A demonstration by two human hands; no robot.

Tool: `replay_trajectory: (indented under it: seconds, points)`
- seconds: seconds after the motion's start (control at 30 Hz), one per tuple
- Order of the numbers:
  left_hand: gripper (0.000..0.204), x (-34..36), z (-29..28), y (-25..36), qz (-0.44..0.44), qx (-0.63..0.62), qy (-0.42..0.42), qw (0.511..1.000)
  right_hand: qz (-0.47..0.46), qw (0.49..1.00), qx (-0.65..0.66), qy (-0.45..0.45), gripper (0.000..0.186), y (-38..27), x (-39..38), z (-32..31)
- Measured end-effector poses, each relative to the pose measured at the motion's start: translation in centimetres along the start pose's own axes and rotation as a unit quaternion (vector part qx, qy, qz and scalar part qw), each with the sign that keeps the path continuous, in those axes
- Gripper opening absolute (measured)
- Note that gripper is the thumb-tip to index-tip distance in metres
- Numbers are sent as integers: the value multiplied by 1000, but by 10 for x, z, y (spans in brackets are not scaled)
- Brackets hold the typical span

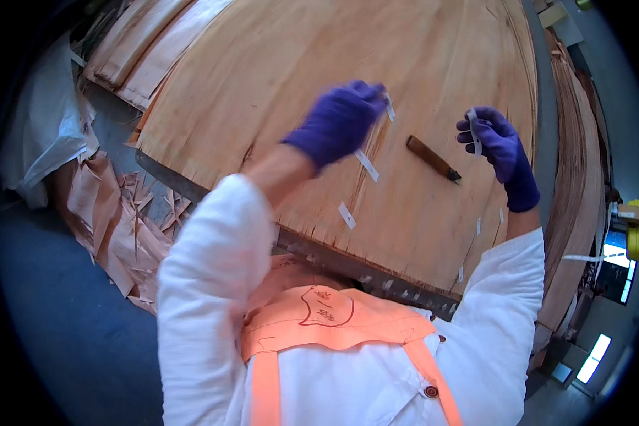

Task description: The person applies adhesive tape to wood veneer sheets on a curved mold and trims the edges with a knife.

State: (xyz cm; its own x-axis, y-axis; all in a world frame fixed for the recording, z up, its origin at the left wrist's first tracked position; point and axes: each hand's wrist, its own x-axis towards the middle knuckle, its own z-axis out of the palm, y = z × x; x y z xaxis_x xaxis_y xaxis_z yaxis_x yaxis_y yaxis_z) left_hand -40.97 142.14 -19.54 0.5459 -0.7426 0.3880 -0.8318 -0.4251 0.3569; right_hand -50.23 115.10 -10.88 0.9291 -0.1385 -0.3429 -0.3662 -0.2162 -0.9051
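Note:
Both my hands wear purple gloves and are raised over a large sheet of wood veneer [291, 85]. My left hand [339, 122], slightly blurred, is closed with a short white tape strip [390, 108] at its fingertips. To the right, my right hand [495, 138] pinches another white tape strip [476, 139] that hangs down from thumb and fingers. Between the hands lies a brown wooden-handled tool [432, 157] with a dark end, perhaps a knife. Below my left hand, a white strip [367, 165] lies along a seam, with a second strip [346, 215] nearer me.
Several small white strips [478, 226] stick near the sheet's right front. More veneer sheets [145, 46] are stacked at the far left, above torn veneer scraps [121, 231] and white plastic sheeting [46, 135]. A long veneer stack [571, 184] runs along the right.

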Motion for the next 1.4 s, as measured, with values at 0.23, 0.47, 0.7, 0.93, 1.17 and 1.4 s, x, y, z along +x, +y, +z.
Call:
replay_trajectory:
  seconds: [0.23, 0.47, 0.7, 0.93, 1.17, 1.4]
  points:
    - [35, -152, -114, -45, -114, 51, 97, 987, -135, 983, 81, -99, 19, 31, -61, 53]
    - [49, -202, -95, -10, -62, 62, -22, 996, -357, 893, -260, -86, 30, 40, -73, 204]
    - [34, -201, -83, -32, -17, 43, -23, 999, -397, 800, -447, -52, 24, 55, -64, 265]
    - [22, -196, -87, -37, 1, -35, 14, 999, -371, 817, -434, -76, 26, 59, -69, 254]
    - [19, -202, -77, -20, -22, -10, 80, 997, -427, 828, -362, -26, 27, 63, -73, 250]
    - [19, -209, -67, -17, -38, 29, 51, 998, -432, 823, -368, -22, 27, 63, -75, 253]
